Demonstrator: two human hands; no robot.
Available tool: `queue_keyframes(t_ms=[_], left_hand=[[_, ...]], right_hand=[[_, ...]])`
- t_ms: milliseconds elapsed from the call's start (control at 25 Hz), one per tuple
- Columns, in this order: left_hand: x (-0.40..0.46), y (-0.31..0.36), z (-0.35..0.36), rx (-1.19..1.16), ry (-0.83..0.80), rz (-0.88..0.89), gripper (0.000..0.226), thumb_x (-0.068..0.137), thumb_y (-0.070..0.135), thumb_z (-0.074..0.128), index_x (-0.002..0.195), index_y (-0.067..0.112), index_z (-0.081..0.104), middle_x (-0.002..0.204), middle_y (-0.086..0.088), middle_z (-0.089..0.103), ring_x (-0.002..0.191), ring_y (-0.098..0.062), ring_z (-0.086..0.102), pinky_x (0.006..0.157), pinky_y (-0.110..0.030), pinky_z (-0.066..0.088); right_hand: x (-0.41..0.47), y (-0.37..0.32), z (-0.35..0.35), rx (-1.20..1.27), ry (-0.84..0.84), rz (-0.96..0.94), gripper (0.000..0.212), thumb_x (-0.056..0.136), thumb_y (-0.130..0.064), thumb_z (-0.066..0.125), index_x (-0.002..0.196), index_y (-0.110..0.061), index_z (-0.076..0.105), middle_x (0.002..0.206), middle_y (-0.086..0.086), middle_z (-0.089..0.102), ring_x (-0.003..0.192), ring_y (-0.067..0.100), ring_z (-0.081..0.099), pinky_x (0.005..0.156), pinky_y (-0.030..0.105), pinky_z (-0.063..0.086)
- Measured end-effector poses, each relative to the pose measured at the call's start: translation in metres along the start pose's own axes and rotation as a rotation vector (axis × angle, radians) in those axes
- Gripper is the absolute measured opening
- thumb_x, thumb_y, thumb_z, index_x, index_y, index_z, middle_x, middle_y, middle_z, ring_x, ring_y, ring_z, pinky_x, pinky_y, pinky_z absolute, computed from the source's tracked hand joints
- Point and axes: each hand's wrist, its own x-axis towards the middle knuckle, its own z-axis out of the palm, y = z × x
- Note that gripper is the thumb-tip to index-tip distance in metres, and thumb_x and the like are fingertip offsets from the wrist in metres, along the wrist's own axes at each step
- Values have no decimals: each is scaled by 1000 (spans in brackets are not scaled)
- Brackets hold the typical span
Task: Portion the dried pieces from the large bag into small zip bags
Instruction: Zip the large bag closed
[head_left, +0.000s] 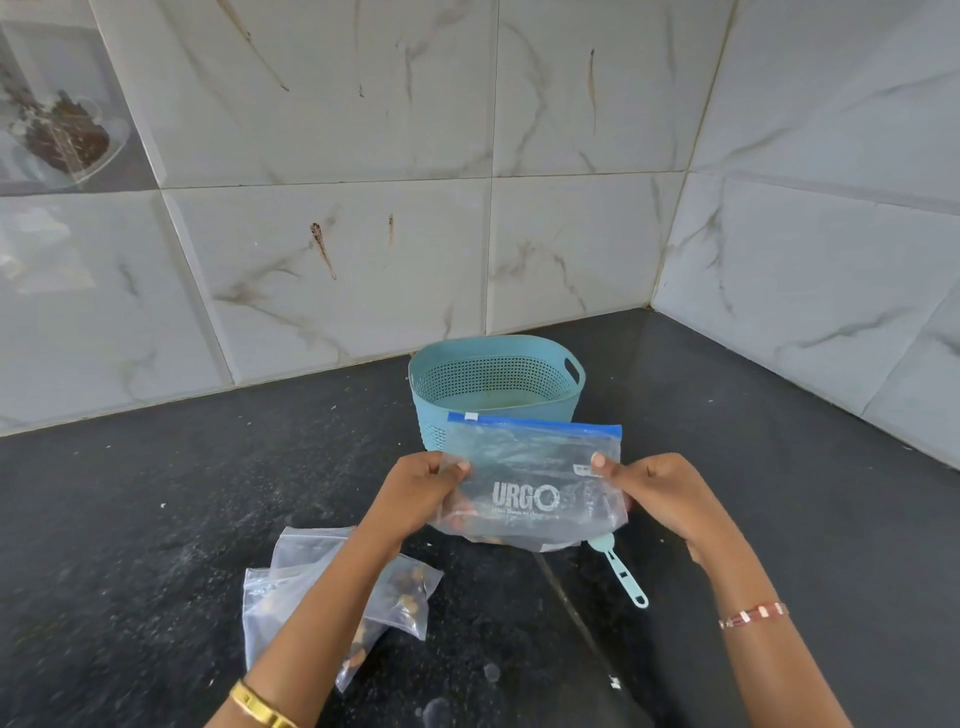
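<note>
I hold the large clear zip bag (535, 483), printed URGO with a blue zip strip along its top, upright above the black counter. My left hand (421, 491) pinches its left edge and my right hand (654, 493) pinches its right edge, thumbs on the front. A few brown dried pieces show at the bag's bottom. Several small clear zip bags (400, 597) lie on the counter under my left forearm, some with brown pieces inside.
A teal perforated basket (496, 382) stands just behind the large bag, near the tiled wall. A teal scoop handle (623, 574) lies on the black counter (156, 519) below the bag. Tiled walls meet in a corner at the back right.
</note>
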Motion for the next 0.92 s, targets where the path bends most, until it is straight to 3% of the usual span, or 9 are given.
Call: queue_keyframes(t_ms=[80,120,200,320,400,520,640,760,920], left_hand=[[-2,1,3,54,23,-23,22,92,21,55,101,2,63,64,3,62,49,-4,55,50,-15,42],[-4,2,5,67,42,-37,23,90,19,56,109,8,59,77,0,66,60,-9,60,55,-19,47],[-7,-1,10,121,73,-58,45,87,16,58,129,15,43,97,-8,65,74,-18,61,64,-27,47],[-17,-5,21,343,67,-43,69,83,13,56,142,16,21,110,-16,60,83,-21,55,71,-28,43],[-25,-8,27,571,60,-2,77,82,15,56,145,15,12,131,-17,47,112,-29,50,90,-36,45],[-29,-12,39,860,34,125,72,87,14,47,148,15,8,157,-11,9,144,-31,10,118,-44,15],[-35,-22,55,996,-77,242,59,95,19,35,148,16,10,158,-8,0,146,-27,-7,118,-44,-3],[-37,-35,62,1040,-103,246,57,99,24,26,149,16,1,158,-6,-8,146,-25,-11,117,-41,-6],[-38,-46,57,1083,-120,236,58,100,37,18,148,19,-10,157,-5,-18,145,-24,-14,117,-42,-7]], right_hand=[[-4,-3,6,-194,289,-125,36,79,-40,67,62,-10,56,68,6,57,67,18,52,58,24,36],[-9,-6,13,-269,410,-203,25,79,-36,67,81,-11,64,88,8,62,83,21,56,67,27,41],[-19,-11,34,-440,482,-324,46,81,-32,66,120,-10,56,127,13,52,117,29,48,97,37,39],[-30,-7,77,-671,341,-519,53,86,-29,60,133,-9,45,144,13,39,137,31,30,112,45,22],[-32,1,99,-728,139,-533,50,92,-23,49,138,-8,37,150,12,31,142,30,17,115,46,10],[-32,18,112,-750,-21,-467,52,98,-20,31,147,-10,16,156,8,13,145,25,3,116,41,0],[-33,31,117,-766,-64,-468,54,98,-29,23,148,-13,9,157,5,7,145,22,0,115,37,-6],[-29,43,115,-769,-94,-484,79,77,-47,-9,148,-16,3,158,2,0,145,17,-5,109,31,-14],[-25,55,107,-774,-88,-444,89,69,-53,-13,147,-12,-2,157,3,-4,144,17,-7,108,28,-15]])
